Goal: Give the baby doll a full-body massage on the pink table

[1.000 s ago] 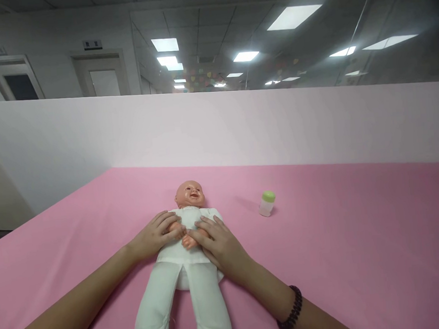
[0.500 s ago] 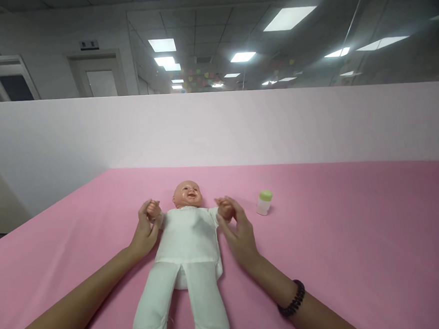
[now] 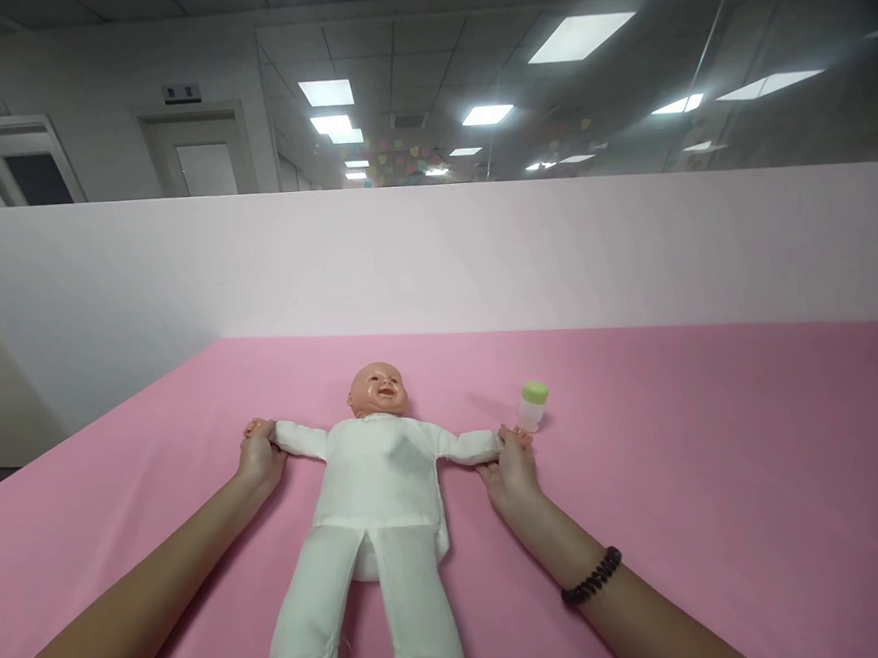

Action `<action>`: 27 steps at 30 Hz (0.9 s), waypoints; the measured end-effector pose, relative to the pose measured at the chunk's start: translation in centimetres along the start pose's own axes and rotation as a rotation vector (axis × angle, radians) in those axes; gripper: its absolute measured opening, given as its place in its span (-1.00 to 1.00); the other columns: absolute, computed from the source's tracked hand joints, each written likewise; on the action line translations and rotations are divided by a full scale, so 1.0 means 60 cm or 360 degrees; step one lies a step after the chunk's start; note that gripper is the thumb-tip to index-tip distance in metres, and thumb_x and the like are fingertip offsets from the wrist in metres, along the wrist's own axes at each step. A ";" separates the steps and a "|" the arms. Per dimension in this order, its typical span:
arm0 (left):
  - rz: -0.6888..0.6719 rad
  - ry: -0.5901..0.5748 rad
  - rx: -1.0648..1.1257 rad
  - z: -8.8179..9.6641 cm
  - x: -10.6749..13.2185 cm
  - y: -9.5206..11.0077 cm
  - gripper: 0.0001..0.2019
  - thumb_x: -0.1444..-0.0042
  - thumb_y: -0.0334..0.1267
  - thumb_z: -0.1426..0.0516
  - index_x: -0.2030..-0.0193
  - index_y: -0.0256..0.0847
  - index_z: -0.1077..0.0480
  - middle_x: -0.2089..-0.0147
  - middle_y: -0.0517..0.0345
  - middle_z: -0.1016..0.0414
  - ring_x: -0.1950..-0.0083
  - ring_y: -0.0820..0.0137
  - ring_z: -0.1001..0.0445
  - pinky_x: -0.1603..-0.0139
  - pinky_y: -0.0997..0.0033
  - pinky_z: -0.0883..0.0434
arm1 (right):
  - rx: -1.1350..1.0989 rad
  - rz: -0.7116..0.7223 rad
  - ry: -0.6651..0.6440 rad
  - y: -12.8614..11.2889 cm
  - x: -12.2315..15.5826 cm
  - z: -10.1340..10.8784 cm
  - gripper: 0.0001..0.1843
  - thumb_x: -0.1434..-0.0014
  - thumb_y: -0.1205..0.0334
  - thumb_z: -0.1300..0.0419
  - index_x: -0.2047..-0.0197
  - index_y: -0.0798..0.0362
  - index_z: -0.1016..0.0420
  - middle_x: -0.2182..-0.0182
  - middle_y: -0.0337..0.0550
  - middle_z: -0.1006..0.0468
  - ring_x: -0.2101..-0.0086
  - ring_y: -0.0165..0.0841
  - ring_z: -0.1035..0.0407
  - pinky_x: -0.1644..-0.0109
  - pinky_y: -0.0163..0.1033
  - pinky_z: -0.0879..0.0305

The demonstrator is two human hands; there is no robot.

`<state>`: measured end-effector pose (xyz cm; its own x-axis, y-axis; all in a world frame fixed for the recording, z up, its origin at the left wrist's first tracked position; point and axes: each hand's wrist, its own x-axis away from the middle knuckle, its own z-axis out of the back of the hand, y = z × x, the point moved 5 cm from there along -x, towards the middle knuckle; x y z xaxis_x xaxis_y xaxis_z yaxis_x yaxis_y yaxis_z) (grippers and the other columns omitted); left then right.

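A baby doll with a white cloth body and a hard plastic head lies on its back, head away from me and legs toward me. Both of its arms are stretched straight out sideways. My left hand is closed around the doll's hand at the left, with the small plastic fingers showing past mine. At the right, my right hand grips the doll's other hand, thumb and fingers around the wrist. Just behind that hand stands a small clear bottle with a green lid.
A pink cloth covers the table under the doll. Along its far side runs a low white wall. Past the wall are doors, a glass partition and lit ceiling panels. A black coiled band circles my right wrist.
Both my hands have moved outward with the doll's hands. Its arms, bent near the shoulders before, are now spread straight to each side. The bottle stays in place.
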<state>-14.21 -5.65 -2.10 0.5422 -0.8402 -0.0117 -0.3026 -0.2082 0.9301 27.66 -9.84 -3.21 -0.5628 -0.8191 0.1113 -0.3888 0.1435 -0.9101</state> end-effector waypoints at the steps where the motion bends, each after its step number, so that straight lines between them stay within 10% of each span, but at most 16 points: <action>1: 0.0018 0.0009 0.0019 -0.001 0.002 0.001 -0.68 0.20 -0.32 -0.09 0.42 -0.12 0.07 0.42 0.32 -0.03 0.38 0.51 -0.18 0.30 0.46 -0.32 | -0.0048 -0.0079 0.0000 0.005 -0.001 0.002 -0.51 -0.05 0.06 -0.14 -0.06 -0.07 -0.19 0.04 -0.09 -0.46 0.08 -0.21 -0.49 0.13 -0.05 -0.54; 10: -0.0077 -0.0038 -0.0068 -0.012 0.026 0.013 -0.54 0.05 -0.26 -0.23 0.06 -0.03 -0.09 0.21 0.29 -0.23 0.25 0.49 -0.34 0.22 0.47 -0.38 | -0.0030 -0.0106 0.0196 -0.026 0.029 -0.006 -0.40 -0.05 0.07 -0.19 -0.15 -0.05 -0.17 -0.12 -0.02 -0.40 -0.03 -0.19 -0.44 0.02 -0.05 -0.52; 16: -0.1113 -0.0828 -0.0690 -0.054 0.097 0.051 -0.36 -0.29 -0.19 -0.10 -0.41 0.04 0.11 -0.39 -0.06 -0.09 -0.39 0.26 -0.20 -0.32 0.17 -0.30 | 0.0251 0.0791 -0.0287 -0.089 0.087 -0.043 -0.33 -0.22 0.02 -0.20 -0.33 -0.07 -0.11 -0.27 0.00 -0.31 -0.18 -0.20 -0.33 -0.26 0.00 -0.31; 22: -0.2039 -0.1458 -0.1367 -0.096 0.203 0.078 -0.54 -0.33 -0.42 0.01 -0.32 0.00 -0.23 -0.17 -0.06 -0.40 -0.17 0.27 -0.44 -0.12 0.25 -0.47 | 0.0920 0.2021 -0.1204 -0.089 0.175 -0.082 -0.48 -0.33 0.32 -0.12 -0.32 -0.10 -0.22 -0.12 -0.04 -0.48 -0.19 -0.24 -0.33 -0.29 0.03 -0.29; 27: -0.2411 -0.1494 -0.1365 -0.108 0.226 0.094 -0.55 -0.28 -0.49 -0.05 -0.26 -0.05 -0.32 -0.11 -0.06 -0.45 -0.16 0.25 -0.43 -0.09 0.16 -0.49 | 0.1482 0.2613 -0.1578 -0.068 0.215 -0.093 -0.56 -0.36 0.37 -0.04 -0.28 -0.02 -0.33 -0.12 0.01 -0.48 -0.21 -0.22 -0.30 -0.29 0.08 -0.28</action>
<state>-3.48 -14.98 5.39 -0.6517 -0.2515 -0.7156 0.4760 -0.8702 -0.1276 17.95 -17.89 4.18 0.6658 -0.2595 -0.6996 0.4895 0.8595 0.1470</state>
